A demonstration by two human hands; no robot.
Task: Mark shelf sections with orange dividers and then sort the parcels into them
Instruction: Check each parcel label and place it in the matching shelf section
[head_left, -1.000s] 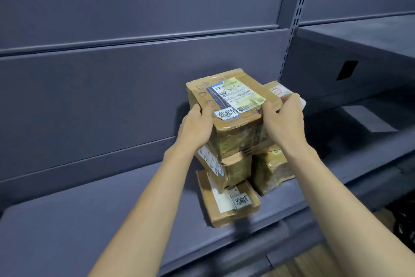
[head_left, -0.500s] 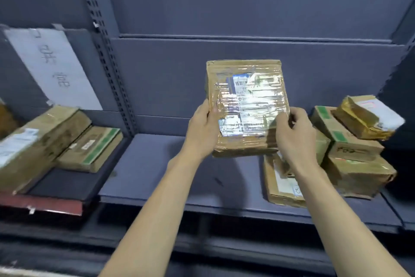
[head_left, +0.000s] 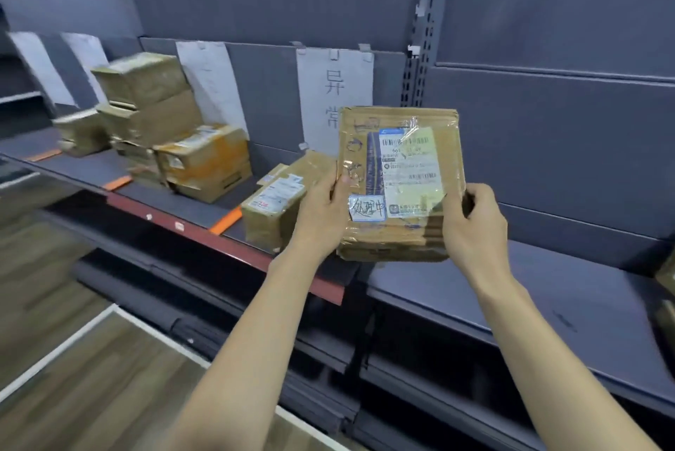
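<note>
Both hands hold one cardboard parcel [head_left: 398, 183] up in front of the shelves, its labelled face turned toward the camera. The left hand [head_left: 321, 216] grips the parcel's left edge, thumb lying on the front beside a small handwritten sticker [head_left: 367, 208], the other fingers hidden behind. The right hand [head_left: 475, 227] grips the lower right edge, fingers curled round the side. A white shipping label [head_left: 411, 172] under shiny tape covers most of the face between the two hands.

Just beyond the left hand, a parcel with a white label [head_left: 274, 205] lies on the shelf [head_left: 204, 209], partly hidden by that hand and the held parcel. Further out to the left of it an orange divider [head_left: 226, 220] marks the shelf's front edge, and past that stands a box with orange print [head_left: 206, 161]. Another orange divider [head_left: 117, 182] lies further left, with a stack of brown boxes [head_left: 146, 103] behind it, then a third orange strip [head_left: 44, 155] near a small blurred box [head_left: 78, 132]. A paper sign [head_left: 334, 96] with written characters hangs on the back panel above the left hand. Under and beyond the right hand runs a grey shelf [head_left: 548, 297]
</note>
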